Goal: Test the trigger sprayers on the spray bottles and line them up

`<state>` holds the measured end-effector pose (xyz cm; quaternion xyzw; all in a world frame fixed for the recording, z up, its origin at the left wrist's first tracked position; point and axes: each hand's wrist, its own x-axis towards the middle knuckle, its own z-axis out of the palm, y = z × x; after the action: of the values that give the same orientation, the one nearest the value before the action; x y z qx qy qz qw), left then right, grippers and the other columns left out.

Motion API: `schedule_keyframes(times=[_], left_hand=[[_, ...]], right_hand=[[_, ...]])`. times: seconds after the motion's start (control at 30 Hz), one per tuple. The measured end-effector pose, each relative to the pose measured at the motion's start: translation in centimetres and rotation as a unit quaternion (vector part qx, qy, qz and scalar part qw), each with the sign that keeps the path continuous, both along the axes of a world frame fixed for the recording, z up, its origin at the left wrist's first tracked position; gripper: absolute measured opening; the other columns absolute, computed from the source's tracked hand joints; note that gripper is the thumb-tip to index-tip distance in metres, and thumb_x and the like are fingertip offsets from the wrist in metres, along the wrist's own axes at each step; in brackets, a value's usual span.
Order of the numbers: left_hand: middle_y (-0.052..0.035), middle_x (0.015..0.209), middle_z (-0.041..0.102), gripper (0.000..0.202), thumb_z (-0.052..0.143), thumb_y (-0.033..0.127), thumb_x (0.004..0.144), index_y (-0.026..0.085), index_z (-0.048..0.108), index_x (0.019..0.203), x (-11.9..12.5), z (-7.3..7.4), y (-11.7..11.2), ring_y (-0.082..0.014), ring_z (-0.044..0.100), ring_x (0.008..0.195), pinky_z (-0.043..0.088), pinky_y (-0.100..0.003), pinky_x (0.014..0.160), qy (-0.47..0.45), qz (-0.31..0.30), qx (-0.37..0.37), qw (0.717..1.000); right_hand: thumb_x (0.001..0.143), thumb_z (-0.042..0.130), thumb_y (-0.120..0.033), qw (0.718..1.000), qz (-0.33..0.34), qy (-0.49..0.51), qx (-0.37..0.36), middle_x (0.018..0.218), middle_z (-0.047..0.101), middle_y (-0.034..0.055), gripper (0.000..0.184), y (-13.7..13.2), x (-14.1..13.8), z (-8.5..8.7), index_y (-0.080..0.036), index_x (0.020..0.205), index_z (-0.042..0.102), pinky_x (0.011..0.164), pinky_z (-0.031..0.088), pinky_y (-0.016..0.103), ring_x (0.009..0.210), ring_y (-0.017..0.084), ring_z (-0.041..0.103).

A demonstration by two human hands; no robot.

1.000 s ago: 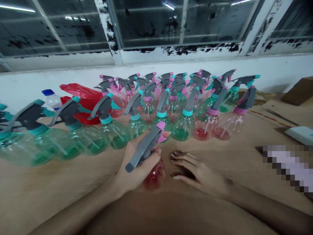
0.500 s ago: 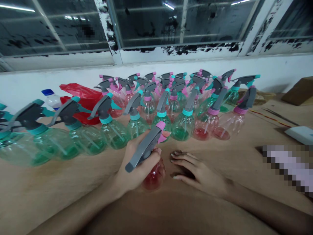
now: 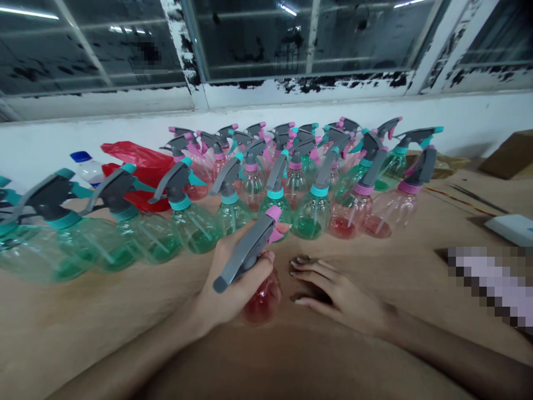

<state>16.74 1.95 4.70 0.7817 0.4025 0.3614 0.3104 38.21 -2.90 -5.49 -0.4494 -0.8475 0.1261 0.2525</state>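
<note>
My left hand (image 3: 233, 278) is wrapped round the neck of a spray bottle (image 3: 262, 303) with a grey head and a pink nozzle and trigger. Its clear pinkish body, with red at the bottom, stands on the table in front of me; the fingers cover the collar. To its right, my right hand (image 3: 337, 291) rests on the table, fingers stretched out and apart, holding nothing. Just beyond both hands runs a row of similar bottles, among them a green spray bottle (image 3: 310, 222) with a turquoise collar and a red spray bottle (image 3: 347, 219) with a pink collar.
More spray bottles (image 3: 254, 180) crowd behind the front row, towards the white wall. A red plastic bag (image 3: 139, 158) and a blue-capped bottle (image 3: 85, 166) stand at the back left. On the right are a cardboard box (image 3: 510, 155), thin wires, and a white object (image 3: 512, 229).
</note>
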Motion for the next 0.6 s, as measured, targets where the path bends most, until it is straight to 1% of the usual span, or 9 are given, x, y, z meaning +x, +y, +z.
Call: schedule_keyframes(times=[0.13, 0.27, 0.47, 0.6], left_hand=[[0.001, 0.072, 0.064, 0.006, 0.053, 0.024, 0.077, 0.026, 0.059, 0.078, 0.01, 0.11, -0.06, -0.0177, 0.063, 0.067, 0.051, -0.028, 0.061, 0.002, -0.002, -0.004, 1.0], [0.0003, 0.075, 0.065, 0.007, 0.053, 0.025, 0.078, 0.027, 0.059, 0.078, -0.05, 0.22, -0.07, -0.019, 0.064, 0.07, 0.052, -0.029, 0.063, 0.006, -0.006, -0.013, 1.0], [0.0004, 0.073, 0.064, 0.007, 0.054, 0.025, 0.078, 0.027, 0.059, 0.081, -0.19, -0.04, -0.02, -0.0192, 0.063, 0.068, 0.051, -0.03, 0.062, 0.007, -0.008, -0.01, 1.0], [0.0004, 0.073, 0.063, 0.005, 0.053, 0.025, 0.077, 0.026, 0.058, 0.076, -0.18, -0.21, 0.02, -0.0188, 0.063, 0.069, 0.051, -0.03, 0.065, 0.002, 0.0, -0.01, 1.0]], right_hand=[[0.088, 0.053, -0.041, 1.0, -0.002, 0.004, 0.001, 0.128, 0.057, 0.0082, 0.042, -0.06, -0.05, 0.25, -0.021, 0.125, 0.051, 0.103, 0.04, 0.045, 0.125, 0.023, 0.046], [0.088, 0.053, -0.041, 1.0, -0.006, 0.003, -0.01, 0.129, 0.057, 0.0087, 0.043, -0.11, -0.14, 0.52, -0.021, 0.125, 0.05, 0.103, 0.04, 0.046, 0.125, 0.023, 0.046], [0.088, 0.053, -0.041, 1.0, -0.001, 0.007, 0.0, 0.129, 0.056, 0.0082, 0.043, -0.06, -0.07, 0.25, -0.022, 0.126, 0.05, 0.103, 0.039, 0.047, 0.125, 0.023, 0.045], [0.089, 0.052, -0.041, 1.0, -0.003, 0.0, 0.0, 0.129, 0.057, 0.008, 0.042, -0.05, -0.1, 0.22, -0.022, 0.126, 0.05, 0.103, 0.039, 0.046, 0.125, 0.023, 0.045]])
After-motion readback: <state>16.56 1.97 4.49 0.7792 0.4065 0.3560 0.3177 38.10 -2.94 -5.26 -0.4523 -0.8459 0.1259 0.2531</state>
